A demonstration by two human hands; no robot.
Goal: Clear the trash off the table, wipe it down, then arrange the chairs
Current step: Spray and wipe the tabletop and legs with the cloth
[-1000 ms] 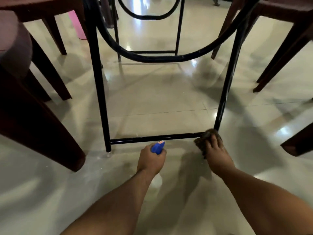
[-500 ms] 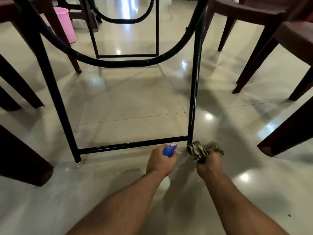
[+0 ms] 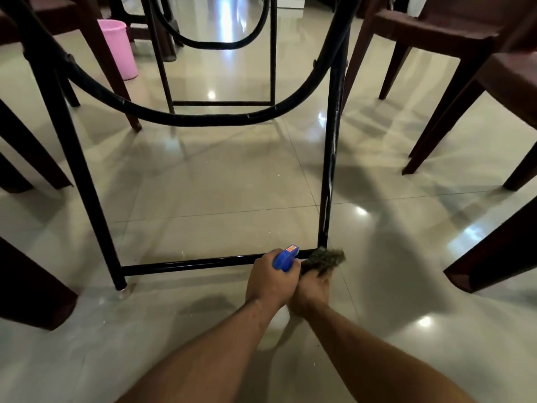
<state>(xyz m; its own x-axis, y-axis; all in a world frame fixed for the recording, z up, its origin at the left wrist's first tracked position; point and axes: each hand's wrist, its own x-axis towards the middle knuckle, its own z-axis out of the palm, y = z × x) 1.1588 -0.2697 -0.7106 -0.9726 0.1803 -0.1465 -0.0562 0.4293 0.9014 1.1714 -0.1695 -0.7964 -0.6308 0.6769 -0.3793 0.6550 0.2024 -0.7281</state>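
1. Cloth point(image 3: 325, 257) is bunched at the corner where the black table leg point(image 3: 331, 141) meets the low crossbar point(image 3: 189, 264).
2. Right hand point(image 3: 312, 289) grips the cloth, fingers curled round it.
3. Left hand point(image 3: 268, 282), beside the right, is wrapped round a blue sprayer point(image 3: 286, 258).
4. Brown chairs point(image 3: 441, 27) stand on both sides; a pink bin point(image 3: 117, 48) stands far left on the floor point(image 3: 218, 184).

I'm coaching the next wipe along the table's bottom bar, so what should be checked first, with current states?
1. Grip: right hand holds rag: ok.
2. Contact: rag at foot of table leg: ok.
3. Sprayer: left hand grips spray bottle: ok.
4. Aim: spray bottle pointing at bottom bar: cannot tell.
5. Path: bottom bar unobstructed leftward: ok.
6. Dirt left on bottom bar: cannot tell.
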